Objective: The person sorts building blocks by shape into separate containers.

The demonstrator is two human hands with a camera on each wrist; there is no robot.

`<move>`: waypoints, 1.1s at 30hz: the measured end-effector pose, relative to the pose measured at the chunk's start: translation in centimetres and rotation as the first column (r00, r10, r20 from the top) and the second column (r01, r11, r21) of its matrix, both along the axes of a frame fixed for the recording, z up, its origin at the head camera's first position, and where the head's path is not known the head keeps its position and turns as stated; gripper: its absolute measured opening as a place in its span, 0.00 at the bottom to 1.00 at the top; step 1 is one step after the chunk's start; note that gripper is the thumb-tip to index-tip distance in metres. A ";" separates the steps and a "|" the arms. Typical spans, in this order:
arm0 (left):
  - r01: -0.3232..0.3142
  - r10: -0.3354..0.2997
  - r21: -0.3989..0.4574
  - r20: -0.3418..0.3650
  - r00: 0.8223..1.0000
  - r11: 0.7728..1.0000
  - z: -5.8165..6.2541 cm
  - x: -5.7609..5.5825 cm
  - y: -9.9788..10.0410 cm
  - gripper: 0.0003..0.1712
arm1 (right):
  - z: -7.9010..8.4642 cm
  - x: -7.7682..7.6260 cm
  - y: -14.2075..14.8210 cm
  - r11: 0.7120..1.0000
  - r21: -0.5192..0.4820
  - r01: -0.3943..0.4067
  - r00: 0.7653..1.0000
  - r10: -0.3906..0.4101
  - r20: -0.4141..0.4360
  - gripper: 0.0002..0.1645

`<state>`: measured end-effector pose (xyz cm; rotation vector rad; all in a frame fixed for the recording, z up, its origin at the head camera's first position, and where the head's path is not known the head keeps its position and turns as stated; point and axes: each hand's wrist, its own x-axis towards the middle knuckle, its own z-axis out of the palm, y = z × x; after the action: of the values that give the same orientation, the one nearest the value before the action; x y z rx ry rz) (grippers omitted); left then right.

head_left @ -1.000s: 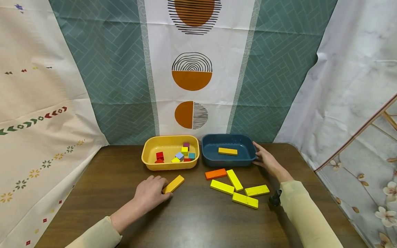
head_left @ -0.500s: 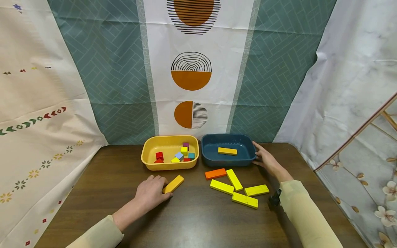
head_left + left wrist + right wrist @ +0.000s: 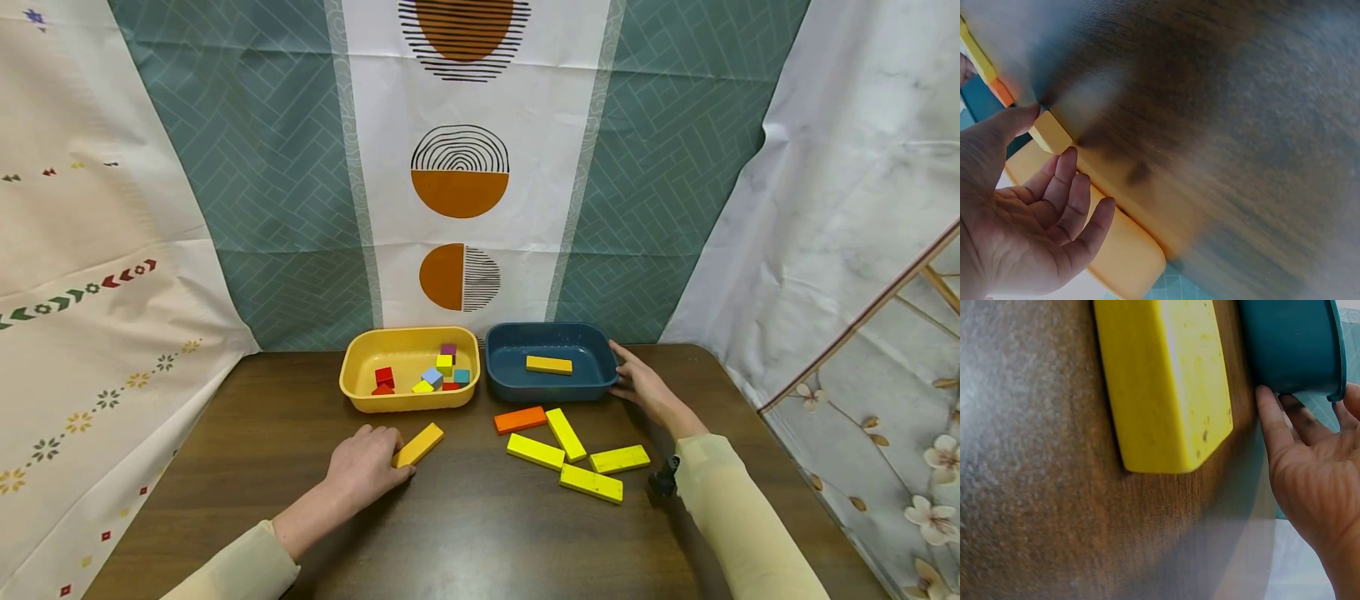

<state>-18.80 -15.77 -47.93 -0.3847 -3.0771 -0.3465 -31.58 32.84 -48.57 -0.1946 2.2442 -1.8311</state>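
Note:
My left hand (image 3: 362,467) is at the left middle of the table, pinching a yellow-orange rectangular block (image 3: 419,444) by its near end. In the left wrist view, the thumb and a fingertip meet opposite sides of this block (image 3: 1052,133), and the other fingers curve loosely beside it. At the right, my right hand (image 3: 651,392) rests its extended fingers against the outer right end of a dark blue bin (image 3: 551,392). The right wrist view has those fingers (image 3: 1275,425) touching the bin wall (image 3: 1291,350). One yellow-orange block (image 3: 549,365) lies inside the bin.
A yellow bin (image 3: 408,403) holding several small coloured cubes stands left of the blue one. In front of the blue bin lie an orange block (image 3: 521,420) and several bright yellow blocks (image 3: 591,482). A patterned curtain (image 3: 300,208) hangs behind the table.

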 end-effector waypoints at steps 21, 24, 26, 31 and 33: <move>0.068 -0.068 -0.004 -0.080 0.994 0.998 0.7 0.3 0.0 0.19 | -0.1 -0.1 0.0 1.000 -0.005 0.006 1.000 -0.006 -0.001 0.40; 0.102 -0.102 -0.008 -0.102 0.990 0.995 0.8 0.5 0.3 0.19 | -0.1 -0.1 0.0 1.000 -0.003 0.006 1.000 -0.006 -0.003 0.39; 0.124 -0.124 -0.009 -0.121 0.985 0.992 0.9 0.6 0.6 0.19 | -0.1 -0.1 -0.1 1.000 0.000 0.004 1.000 -0.004 -0.005 0.39; 0.176 -0.176 -0.015 -0.183 0.967 0.984 1.5 0.8 1.4 0.18 | -0.1 0.0 -0.1 1.000 0.007 0.003 1.000 -0.003 -0.008 0.39; 0.199 -0.197 -0.011 -0.203 0.959 0.980 1.8 0.9 1.7 0.19 | 0.0 0.0 -0.1 1.000 0.004 0.006 1.000 -0.006 -0.007 0.39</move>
<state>-17.91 -14.09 -46.08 -0.6846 -2.8424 -0.3049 -31.54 32.78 -48.59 -0.1945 2.2550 -1.8316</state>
